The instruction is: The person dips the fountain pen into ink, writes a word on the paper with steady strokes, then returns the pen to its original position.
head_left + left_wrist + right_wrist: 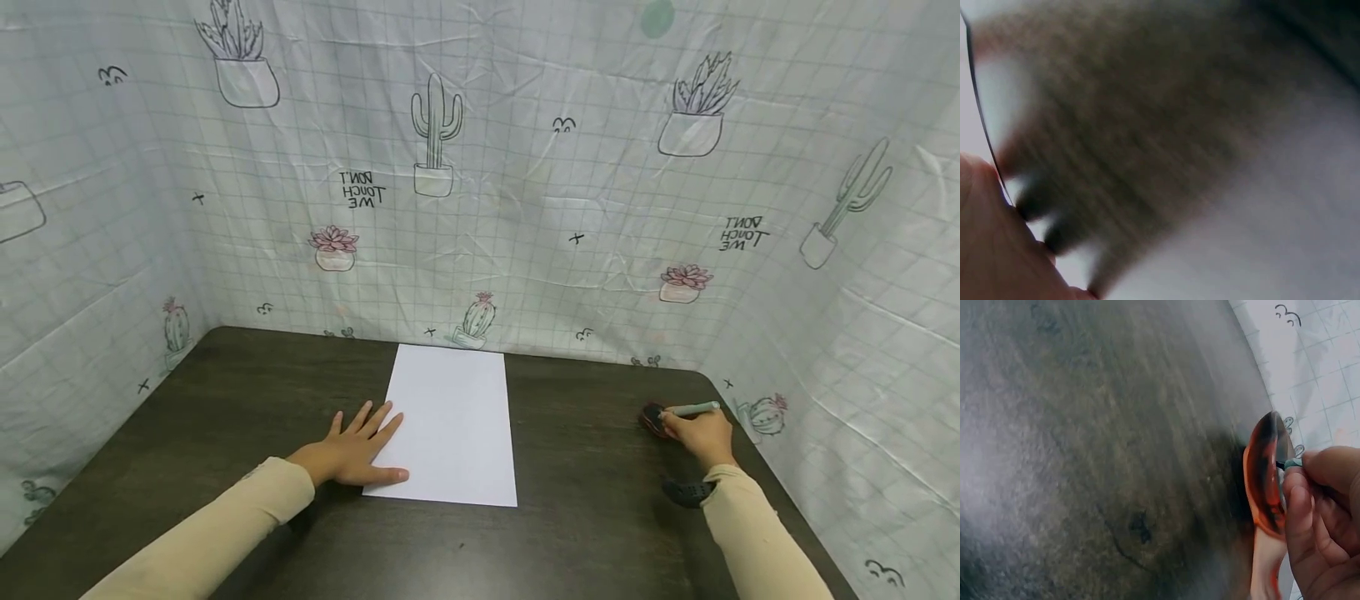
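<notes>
A blank white sheet of paper (453, 425) lies upright on the dark table. My left hand (356, 450) rests on its left side with fingers spread, the thumb near the lower left corner. Over at the table's right side, my right hand (701, 433) pinches a pale green pen (697, 408). In the right wrist view, the pen's dark tip (1280, 465) meets or nearly meets a small glossy dark oval thing with a red-orange rim (1263, 481); its kind is unclear. The left wrist view shows part of my left hand (997, 244), with the background blurred.
The dark wooden table (585, 467) is bordered at the back and both sides by a hanging white checked cloth (510, 200) printed with cacti. A black band (684, 493) sits by the right sleeve. The paper's far edge reaches the back cloth.
</notes>
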`<state>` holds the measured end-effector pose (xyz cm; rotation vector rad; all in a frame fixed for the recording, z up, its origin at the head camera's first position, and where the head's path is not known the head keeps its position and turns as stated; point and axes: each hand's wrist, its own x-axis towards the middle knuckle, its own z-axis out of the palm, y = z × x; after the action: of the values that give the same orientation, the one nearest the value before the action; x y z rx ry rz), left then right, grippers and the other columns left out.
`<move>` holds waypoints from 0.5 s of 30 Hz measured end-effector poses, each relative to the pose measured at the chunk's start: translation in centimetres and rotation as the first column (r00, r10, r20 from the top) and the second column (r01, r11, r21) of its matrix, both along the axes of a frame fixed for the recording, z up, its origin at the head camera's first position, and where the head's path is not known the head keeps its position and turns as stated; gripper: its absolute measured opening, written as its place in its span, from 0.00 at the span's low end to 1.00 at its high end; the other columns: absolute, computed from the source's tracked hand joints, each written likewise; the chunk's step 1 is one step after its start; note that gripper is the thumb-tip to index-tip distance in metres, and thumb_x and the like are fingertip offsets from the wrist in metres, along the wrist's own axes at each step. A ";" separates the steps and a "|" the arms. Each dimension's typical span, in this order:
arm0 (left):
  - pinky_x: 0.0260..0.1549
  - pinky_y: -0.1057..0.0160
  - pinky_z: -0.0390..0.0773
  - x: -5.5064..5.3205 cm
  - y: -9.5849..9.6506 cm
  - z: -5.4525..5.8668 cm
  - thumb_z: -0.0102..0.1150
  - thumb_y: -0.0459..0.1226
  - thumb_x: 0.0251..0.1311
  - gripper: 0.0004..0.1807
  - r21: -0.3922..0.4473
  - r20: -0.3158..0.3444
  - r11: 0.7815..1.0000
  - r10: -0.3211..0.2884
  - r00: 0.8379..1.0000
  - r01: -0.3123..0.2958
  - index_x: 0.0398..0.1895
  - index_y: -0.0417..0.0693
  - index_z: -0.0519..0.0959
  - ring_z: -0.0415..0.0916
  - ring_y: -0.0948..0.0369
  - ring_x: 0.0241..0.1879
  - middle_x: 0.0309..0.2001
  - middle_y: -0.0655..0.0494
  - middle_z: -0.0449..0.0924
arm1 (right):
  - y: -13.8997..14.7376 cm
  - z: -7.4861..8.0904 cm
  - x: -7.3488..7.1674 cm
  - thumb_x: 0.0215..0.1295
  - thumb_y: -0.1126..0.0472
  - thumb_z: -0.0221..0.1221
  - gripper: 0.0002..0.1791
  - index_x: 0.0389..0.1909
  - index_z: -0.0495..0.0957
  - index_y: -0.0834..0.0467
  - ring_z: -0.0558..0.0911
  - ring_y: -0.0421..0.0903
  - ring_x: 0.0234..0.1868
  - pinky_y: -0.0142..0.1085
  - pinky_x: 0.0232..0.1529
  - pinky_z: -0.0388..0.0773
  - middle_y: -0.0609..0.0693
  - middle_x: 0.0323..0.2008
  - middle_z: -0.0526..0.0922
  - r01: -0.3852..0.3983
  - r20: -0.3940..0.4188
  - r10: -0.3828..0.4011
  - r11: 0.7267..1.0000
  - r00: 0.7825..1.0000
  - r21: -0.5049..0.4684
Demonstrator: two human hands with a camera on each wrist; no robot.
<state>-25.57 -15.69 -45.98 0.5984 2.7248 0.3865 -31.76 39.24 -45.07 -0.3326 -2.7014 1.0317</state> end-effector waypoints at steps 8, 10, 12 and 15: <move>0.62 0.28 0.32 0.0 0.2 0.1 0.45 0.72 0.55 0.54 -0.020 -0.004 1.000 0.009 1.000 -0.009 0.77 0.53 0.44 0.29 0.41 0.74 0.77 0.48 0.33 | 0.5 -0.3 0.3 0.61 0.54 0.63 0.17 0.39 0.86 0.66 0.82 0.59 0.33 0.57 0.47 0.72 0.49 0.17 0.84 0.088 -0.037 -0.086 0.993 0.996 0.073; 0.62 0.29 0.30 -0.2 0.1 -0.2 0.43 0.73 0.54 0.55 -0.030 0.004 1.000 0.008 1.000 -0.008 0.78 0.54 0.43 0.27 0.42 0.74 0.77 0.49 0.31 | 0.7 -0.3 0.4 0.61 0.54 0.63 0.18 0.38 0.86 0.66 0.81 0.64 0.37 0.58 0.46 0.71 0.51 0.18 0.85 0.099 -0.032 -0.097 0.992 0.995 0.072; 0.62 0.29 0.28 -0.4 0.0 -0.5 0.42 0.75 0.53 0.56 -0.033 0.008 0.999 0.009 1.000 -0.009 0.78 0.56 0.41 0.25 0.43 0.74 0.77 0.50 0.30 | 0.8 -0.2 0.5 0.60 0.53 0.63 0.19 0.37 0.85 0.68 0.80 0.67 0.38 0.59 0.44 0.71 0.53 0.19 0.84 0.113 -0.025 -0.111 0.991 0.993 0.076; 0.63 0.31 0.27 -0.7 -0.2 -1.2 0.40 0.77 0.50 0.57 -0.043 0.003 0.999 0.013 1.000 -0.013 0.78 0.59 0.40 0.24 0.45 0.75 0.77 0.53 0.28 | 1.0 -0.3 0.7 0.60 0.51 0.63 0.21 0.37 0.85 0.69 0.80 0.68 0.37 0.58 0.40 0.73 0.58 0.22 0.85 0.129 0.002 -0.130 0.988 0.992 0.079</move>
<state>-26.29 -15.85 -47.19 0.5683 2.7281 0.3306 -31.02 40.21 -45.35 -0.4908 -2.6779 0.8869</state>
